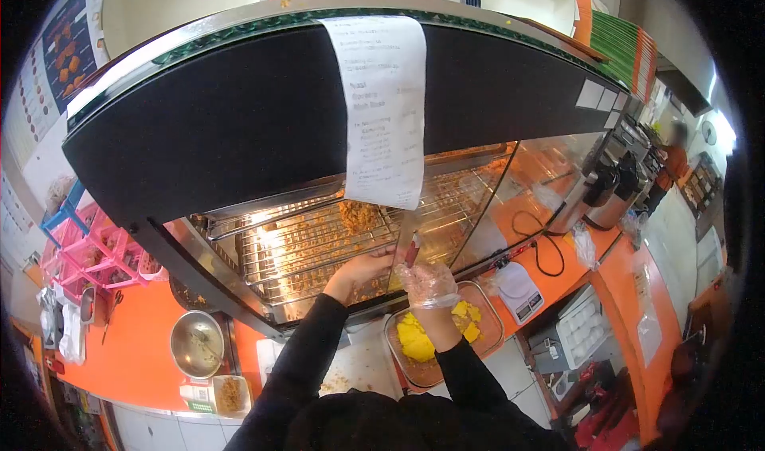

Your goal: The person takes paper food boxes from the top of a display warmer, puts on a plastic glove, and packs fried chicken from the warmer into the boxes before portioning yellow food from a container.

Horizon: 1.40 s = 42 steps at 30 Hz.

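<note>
The long white paper slip (386, 116) looks matt and creased, against a smooth, dull black panel (223, 124). Silvery metal wire racks (295, 264) gleam; the flat transparent panes (454, 212) are glossy, probably glass. The clear, thin plastic glove (434, 284) is crinkled and shiny, the round silver bowl (188, 339) polished metal, the long black sleeves (299, 363) matt cloth.

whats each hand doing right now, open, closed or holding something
Left hand: at the display case opening; its grip cannot be told.
Right hand: gloved, closed on a slim red object, too unclear to identify.
</note>
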### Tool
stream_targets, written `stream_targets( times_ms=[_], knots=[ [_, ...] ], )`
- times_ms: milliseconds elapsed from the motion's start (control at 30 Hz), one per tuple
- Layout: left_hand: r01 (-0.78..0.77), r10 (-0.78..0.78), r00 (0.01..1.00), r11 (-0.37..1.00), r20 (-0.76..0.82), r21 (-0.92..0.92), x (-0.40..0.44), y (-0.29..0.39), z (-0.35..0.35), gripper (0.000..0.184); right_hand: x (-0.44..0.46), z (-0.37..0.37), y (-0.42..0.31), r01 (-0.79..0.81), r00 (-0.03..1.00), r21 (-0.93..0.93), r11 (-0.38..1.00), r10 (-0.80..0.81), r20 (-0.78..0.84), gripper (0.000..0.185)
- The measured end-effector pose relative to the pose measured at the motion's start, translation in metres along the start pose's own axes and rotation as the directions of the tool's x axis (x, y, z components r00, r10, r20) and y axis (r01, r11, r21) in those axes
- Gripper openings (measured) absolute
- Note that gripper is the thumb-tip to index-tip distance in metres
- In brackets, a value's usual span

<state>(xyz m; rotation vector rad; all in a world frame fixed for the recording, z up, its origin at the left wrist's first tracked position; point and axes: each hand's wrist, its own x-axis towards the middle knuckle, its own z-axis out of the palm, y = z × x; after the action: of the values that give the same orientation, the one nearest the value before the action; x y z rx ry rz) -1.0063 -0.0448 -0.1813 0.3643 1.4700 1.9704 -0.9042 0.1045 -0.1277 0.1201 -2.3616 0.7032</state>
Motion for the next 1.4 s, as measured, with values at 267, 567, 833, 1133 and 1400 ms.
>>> stream_targets(
  times_ms=[267,567,833,1133,1400],
  knots=[
    [-0.06,0.063,0.996,0.997,-0.062,0.048,-0.016,0.008,0.016,0.028,-0.001,0.01,0.012,0.063,0.998,0.048,0.997,-0.061,-0.027,0.022],
    [-0.251,0.257,0.965,0.963,-0.048,0.102,-0.025,-0.006,0.016,0.03,-0.001,0.001,0.008,0.052,0.997,0.158,0.986,-0.044,-0.058,0.025],
    [-0.266,0.276,0.957,0.958,-0.086,0.109,-0.036,-0.002,0.025,0.029,0.0,0.0,0.008,-0.161,0.986,0.371,0.914,0.164,0.024,0.029],
    [-0.194,0.199,0.953,0.98,-0.229,0.043,-0.037,-0.01,0.022,0.03,0.012,-0.002,0.003,0.042,0.993,0.061,0.997,-0.034,-0.113,0.023],
    [-0.262,0.265,0.95,0.964,-0.163,0.041,-0.033,-0.018,0.015,0.031,0.013,0.001,0.005,0.192,0.966,-0.001,0.981,-0.189,-0.176,0.022]
  ],
)
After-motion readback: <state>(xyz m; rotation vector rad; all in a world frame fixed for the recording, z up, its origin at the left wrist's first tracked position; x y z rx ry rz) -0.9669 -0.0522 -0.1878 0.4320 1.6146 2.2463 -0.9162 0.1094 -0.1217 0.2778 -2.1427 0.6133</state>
